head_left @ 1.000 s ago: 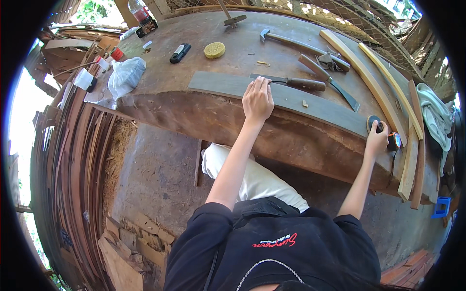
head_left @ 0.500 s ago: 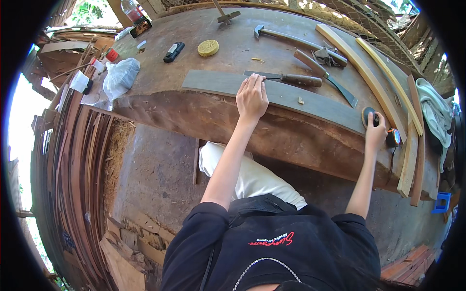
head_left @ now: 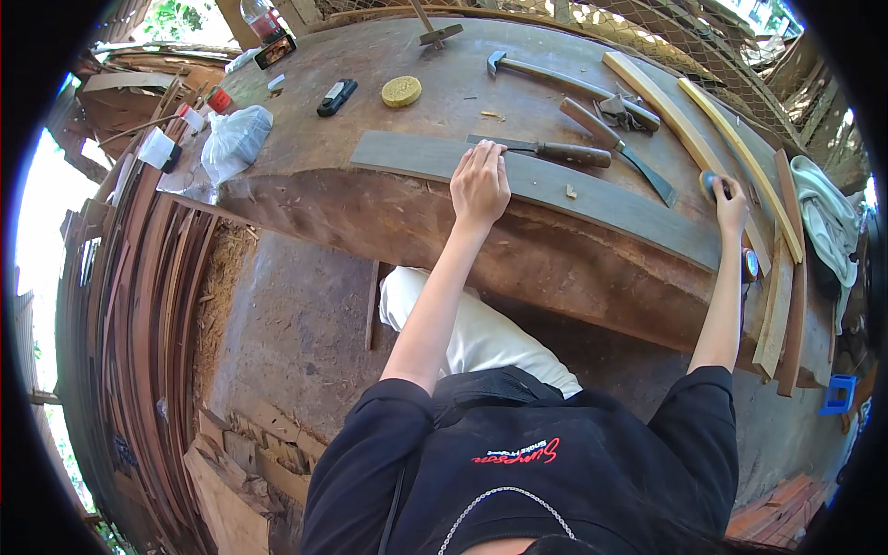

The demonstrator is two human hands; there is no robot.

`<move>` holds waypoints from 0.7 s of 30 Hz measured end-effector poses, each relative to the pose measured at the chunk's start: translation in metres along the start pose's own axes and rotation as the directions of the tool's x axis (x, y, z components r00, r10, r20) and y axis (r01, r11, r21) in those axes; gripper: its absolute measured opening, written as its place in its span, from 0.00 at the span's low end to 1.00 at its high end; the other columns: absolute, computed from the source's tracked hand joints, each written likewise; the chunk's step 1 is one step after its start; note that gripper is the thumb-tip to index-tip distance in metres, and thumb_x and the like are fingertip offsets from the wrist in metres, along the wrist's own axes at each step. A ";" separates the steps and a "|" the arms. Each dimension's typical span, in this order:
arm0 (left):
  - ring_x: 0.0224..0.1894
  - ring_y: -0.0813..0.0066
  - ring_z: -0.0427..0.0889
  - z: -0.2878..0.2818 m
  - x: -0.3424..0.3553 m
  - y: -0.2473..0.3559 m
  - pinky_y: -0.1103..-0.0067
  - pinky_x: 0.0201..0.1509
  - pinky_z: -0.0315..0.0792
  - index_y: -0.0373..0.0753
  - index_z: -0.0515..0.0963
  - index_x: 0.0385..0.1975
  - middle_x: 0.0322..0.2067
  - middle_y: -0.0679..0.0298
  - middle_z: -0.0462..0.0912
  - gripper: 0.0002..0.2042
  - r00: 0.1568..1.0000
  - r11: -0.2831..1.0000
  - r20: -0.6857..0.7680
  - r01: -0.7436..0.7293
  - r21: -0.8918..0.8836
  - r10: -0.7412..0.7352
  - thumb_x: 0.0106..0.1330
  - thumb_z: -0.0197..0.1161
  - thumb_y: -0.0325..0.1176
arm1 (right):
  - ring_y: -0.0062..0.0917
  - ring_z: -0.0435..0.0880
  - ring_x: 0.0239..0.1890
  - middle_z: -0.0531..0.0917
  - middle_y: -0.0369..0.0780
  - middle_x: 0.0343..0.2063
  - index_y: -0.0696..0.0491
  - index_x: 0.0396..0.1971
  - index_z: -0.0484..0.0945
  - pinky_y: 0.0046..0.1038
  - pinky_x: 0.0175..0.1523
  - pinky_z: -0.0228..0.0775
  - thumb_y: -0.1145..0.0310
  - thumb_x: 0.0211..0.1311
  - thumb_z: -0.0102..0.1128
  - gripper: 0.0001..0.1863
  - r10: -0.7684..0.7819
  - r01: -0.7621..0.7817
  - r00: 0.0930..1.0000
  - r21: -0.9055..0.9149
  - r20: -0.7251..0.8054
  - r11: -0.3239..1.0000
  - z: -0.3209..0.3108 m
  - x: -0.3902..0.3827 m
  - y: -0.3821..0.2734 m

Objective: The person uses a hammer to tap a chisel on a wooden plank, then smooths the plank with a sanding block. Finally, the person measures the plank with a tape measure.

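Note:
A long grey-brown wooden board (head_left: pixel 407 157) lies along the near edge of the workbench. My left hand (head_left: pixel 481 185) rests on it, fingers stretched out across its width, with the fingertips beside the blade of a wooden-handled chisel (head_left: pixel 575 154). At the right, my right hand (head_left: pixel 732 205) is closed on a small round dark disc-shaped object (head_left: pixel 708 185), seen partly edge-on above the bench beyond the board's right end. Its exact kind is unclear. Close below that hand sits a tape measure (head_left: pixel 750 265), partly hidden by my forearm. A small wood chip (head_left: pixel 571 191) lies on the board.
Across the workbench (head_left: pixel 296 148) lie a claw hammer (head_left: pixel 555 76), a second wide-bladed chisel (head_left: pixel 638 166), a round yellow pad (head_left: pixel 401 92), and a black device (head_left: pixel 337 97). Wood strips (head_left: pixel 675 102) line the right. A plastic bag (head_left: pixel 236 143) sits left, near stacked planks (head_left: pixel 139 342).
My right hand has lifted the round object away from the board's end, moving it farther from me and slightly right. My left hand stays in place on the board.

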State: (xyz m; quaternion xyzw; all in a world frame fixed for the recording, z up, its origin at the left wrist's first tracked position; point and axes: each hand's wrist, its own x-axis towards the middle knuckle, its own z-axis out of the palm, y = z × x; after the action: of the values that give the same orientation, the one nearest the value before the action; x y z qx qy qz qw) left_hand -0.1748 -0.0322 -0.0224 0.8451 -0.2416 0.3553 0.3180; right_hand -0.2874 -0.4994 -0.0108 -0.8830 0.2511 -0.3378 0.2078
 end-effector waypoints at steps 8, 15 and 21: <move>0.49 0.62 0.78 -0.001 -0.001 -0.002 0.72 0.56 0.68 0.38 0.78 0.37 0.42 0.58 0.81 0.11 1.000 1.000 -0.006 -0.007 0.006 0.007 0.65 0.48 0.30 | 0.40 0.79 0.50 0.81 0.47 0.45 0.52 0.47 0.77 0.35 0.56 0.67 0.57 0.57 0.60 0.20 -0.107 0.126 0.984 -0.127 0.144 0.984 -0.040 -0.029 -0.031; 0.50 0.61 0.78 -0.005 0.001 0.003 0.72 0.58 0.67 0.36 0.79 0.38 0.42 0.55 0.81 0.12 1.000 1.000 0.020 0.012 -0.012 -0.012 0.65 0.48 0.31 | 0.40 0.76 0.52 0.78 0.46 0.49 0.52 0.53 0.71 0.35 0.57 0.66 0.52 0.59 0.56 0.26 0.056 0.006 0.991 -0.459 0.121 0.888 -0.077 -0.060 0.010; 0.50 0.61 0.77 -0.003 0.001 0.000 0.72 0.58 0.67 0.36 0.79 0.38 0.42 0.56 0.81 0.12 1.000 1.000 0.018 -0.002 -0.008 0.002 0.65 0.47 0.31 | 0.44 0.76 0.51 0.72 0.48 0.54 0.52 0.59 0.64 0.40 0.55 0.67 0.45 0.57 0.56 0.35 0.022 -0.016 1.000 -0.689 0.000 0.724 -0.076 -0.094 0.028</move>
State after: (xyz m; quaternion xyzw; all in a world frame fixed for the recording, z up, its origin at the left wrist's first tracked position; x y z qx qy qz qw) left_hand -0.1754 -0.0303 -0.0204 0.8467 -0.2467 0.3473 0.3187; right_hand -0.4101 -0.4821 -0.0197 -0.8958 0.3667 -0.2148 -0.1303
